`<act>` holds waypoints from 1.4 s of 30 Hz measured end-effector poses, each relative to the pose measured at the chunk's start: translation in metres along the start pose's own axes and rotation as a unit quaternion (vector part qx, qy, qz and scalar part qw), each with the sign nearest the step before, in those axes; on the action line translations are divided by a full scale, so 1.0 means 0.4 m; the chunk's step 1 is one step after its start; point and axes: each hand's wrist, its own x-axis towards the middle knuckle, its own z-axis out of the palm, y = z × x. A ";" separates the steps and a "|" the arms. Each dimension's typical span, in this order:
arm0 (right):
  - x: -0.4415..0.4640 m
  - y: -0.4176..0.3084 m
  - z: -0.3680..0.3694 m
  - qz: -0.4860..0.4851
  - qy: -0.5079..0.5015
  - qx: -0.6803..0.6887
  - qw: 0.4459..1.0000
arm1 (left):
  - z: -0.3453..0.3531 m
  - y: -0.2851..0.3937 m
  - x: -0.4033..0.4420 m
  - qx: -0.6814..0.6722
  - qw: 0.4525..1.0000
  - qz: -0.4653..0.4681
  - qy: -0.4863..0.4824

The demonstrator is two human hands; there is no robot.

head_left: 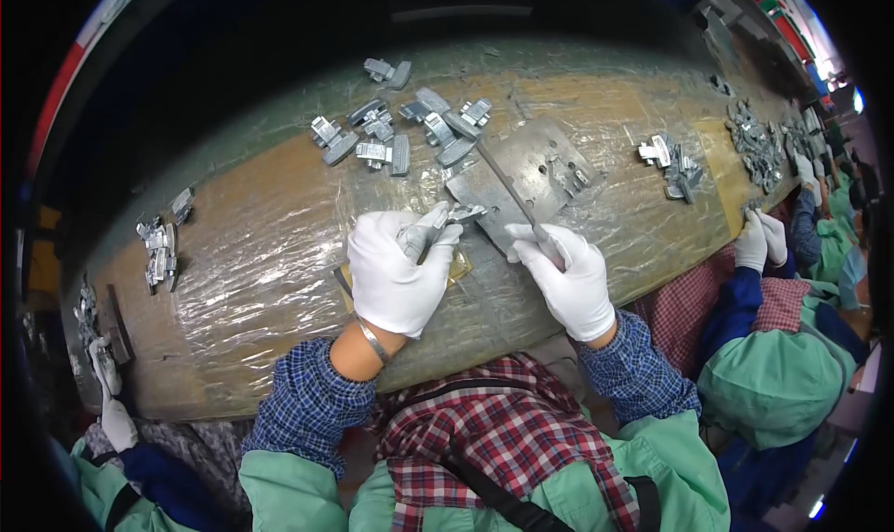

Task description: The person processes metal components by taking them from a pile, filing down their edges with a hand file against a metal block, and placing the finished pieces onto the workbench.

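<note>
My left hand (400, 271), in a white glove, is closed round a silver metal part (424, 234), whose end sticks out past the fingertips. In my gloved right hand (568, 280) is the handle of a long thin metal file (505, 180); its blade slants up and left over a steel plate (528, 164). The file's tip reaches a cluster of similar metal parts (438, 122) beyond my hands. Small metal fittings stand on the plate's right side. A yellowish flat piece (459, 267) lies partly hidden under my left hand.
More metal parts (160, 248) lie at the left, others (672, 164) right of the plate, and a heap (754, 145) at the far right. Co-workers' gloved hands (759, 241) are at the right edge; another gloved hand (112, 392) is at the lower left.
</note>
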 end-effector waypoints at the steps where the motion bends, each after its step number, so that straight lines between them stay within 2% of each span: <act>1: -0.010 0.001 -0.009 0.008 -0.009 -0.014 1.000 | 0.001 0.001 0.005 0.012 1.000 -0.004 -0.007; 4: -0.035 -0.007 -0.023 0.068 -0.030 -0.045 0.996 | 0.008 0.013 0.016 0.072 0.991 0.017 -0.107; 5: -0.039 -0.016 -0.025 0.094 -0.037 -0.053 0.993 | 0.010 0.017 0.015 0.070 0.992 0.021 -0.106; 8: -0.040 -0.061 -0.014 0.023 -0.039 -0.138 0.989 | 0.006 0.019 0.008 0.071 0.990 0.040 -0.114; 10: -0.041 -0.071 -0.004 -0.033 -0.039 -0.185 0.981 | 0.017 0.024 0.004 0.120 0.985 0.068 -0.108; 12: -0.041 -0.046 0.007 -0.122 -0.029 -0.228 0.966 | 0.028 0.027 0.002 0.148 0.980 0.079 -0.106; 15: -0.084 -0.074 -0.007 -0.120 -0.064 -0.378 0.916 | 0.031 0.025 0.001 0.144 0.981 0.069 -0.113; 19: -0.155 -0.095 -0.020 -0.158 -0.088 -0.472 0.863 | 0.027 0.031 0.002 0.126 0.984 0.067 -0.110; 23: -0.107 -0.109 0.006 -0.168 -0.083 -0.502 0.845 | 0.032 0.017 -0.003 0.142 0.979 0.099 -0.108; 26: -0.036 -0.090 0.046 -0.184 -0.054 -0.457 0.869 | 0.032 0.011 -0.001 0.139 0.977 0.110 -0.115; 31: -0.133 -0.138 -0.008 -0.139 -0.125 -0.493 0.850 | 0.039 0.012 -0.004 0.133 0.981 0.079 -0.117; 32: -0.166 -0.121 -0.018 -0.172 -0.108 -0.512 0.835 | 0.041 0.011 -0.005 0.130 0.981 0.072 -0.125; 37: -0.100 -0.127 0.024 -0.166 -0.099 -0.522 0.830 | 0.043 0.019 -0.005 0.147 0.980 0.093 -0.097; 40: -0.042 -0.095 0.061 -0.191 -0.051 -0.484 0.853 | 0.044 0.018 -0.006 0.156 0.976 0.100 -0.114; 42: -0.066 -0.116 0.048 -0.165 -0.071 -0.493 0.851 | 0.042 0.019 -0.001 0.164 0.974 0.097 -0.125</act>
